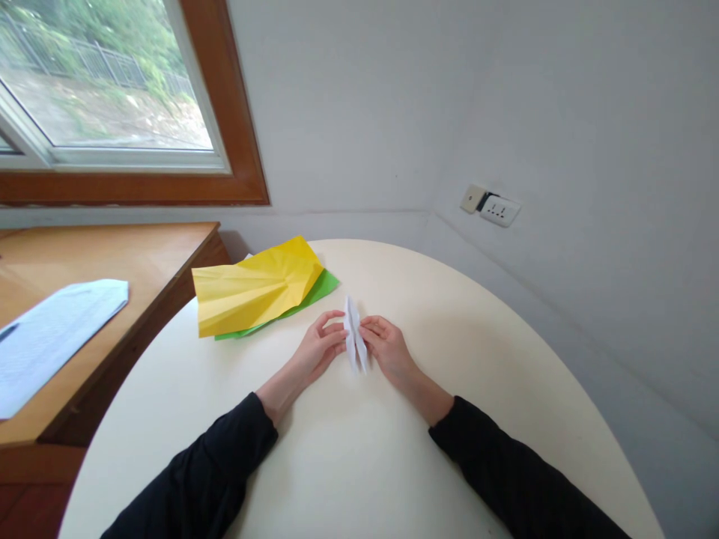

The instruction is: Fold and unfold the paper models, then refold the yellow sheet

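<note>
A narrow folded white paper piece (354, 335) stands on edge near the middle of the round cream table (449, 314). My left hand (317, 349) pinches its left side with fingertips. My right hand (385, 348) pinches its right side. Both forearms in black sleeves rest on the tabletop. Just beyond my left hand lies a creased yellow paper sheet (252, 288) on top of a green sheet (320, 290).
A wooden desk (140, 254) adjoins the table on the left, with a printed white paper (50, 337) on it. A wood-framed window (112, 97) is above it. A wall socket (497, 209) sits on the white wall at the right.
</note>
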Motion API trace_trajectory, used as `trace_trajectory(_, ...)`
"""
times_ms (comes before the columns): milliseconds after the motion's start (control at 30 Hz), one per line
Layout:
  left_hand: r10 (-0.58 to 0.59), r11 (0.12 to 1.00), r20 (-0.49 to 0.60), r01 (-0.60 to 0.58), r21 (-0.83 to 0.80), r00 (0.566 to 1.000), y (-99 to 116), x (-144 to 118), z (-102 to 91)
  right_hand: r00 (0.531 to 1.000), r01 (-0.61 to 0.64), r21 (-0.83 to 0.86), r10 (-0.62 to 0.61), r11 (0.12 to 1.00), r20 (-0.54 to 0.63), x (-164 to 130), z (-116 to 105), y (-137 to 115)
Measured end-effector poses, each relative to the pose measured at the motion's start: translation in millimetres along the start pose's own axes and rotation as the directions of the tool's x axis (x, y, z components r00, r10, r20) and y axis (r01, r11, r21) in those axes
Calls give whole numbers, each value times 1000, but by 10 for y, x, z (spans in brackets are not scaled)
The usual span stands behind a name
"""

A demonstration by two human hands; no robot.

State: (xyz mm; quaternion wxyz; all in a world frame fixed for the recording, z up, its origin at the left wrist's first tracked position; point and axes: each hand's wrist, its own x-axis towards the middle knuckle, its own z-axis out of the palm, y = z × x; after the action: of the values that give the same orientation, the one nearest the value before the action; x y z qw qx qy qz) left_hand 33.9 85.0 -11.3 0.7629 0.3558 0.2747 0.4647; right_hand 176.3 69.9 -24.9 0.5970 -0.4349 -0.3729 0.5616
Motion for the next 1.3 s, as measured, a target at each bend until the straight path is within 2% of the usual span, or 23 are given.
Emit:
trace_trajectory(133, 28, 997, 7, -29, 76, 1000, -30, 2, -11, 1000, 2, 2, -2, 1000, -10, -8, 8, 5)
trace_trajectory(433, 100, 989, -23, -97, 110, 995, -44, 6, 0, 999, 30, -22, -29, 999, 36, 10, -9, 29)
trace_trajectory(600, 138, 984, -55, -130, 121, 989, -64, 7, -11, 991, 18, -2, -17, 1000, 133, -17, 6, 4)
trace_trajectory(767, 112, 988, -36, -108, 111, 993, -67, 10, -15, 992, -6, 9, 5, 1000, 129, -29, 8, 0)
trace_trajectory(933, 91, 989, -17, -88, 121, 996, -48, -8, 17, 992, 40, -46, -34, 998, 125, -20, 3, 27)
trace_trajectory(1300, 135, 981, -137, -114, 155, 981, -67, -7, 60, 982, 135, -129, -114, 982, 153, -50, 55, 59)
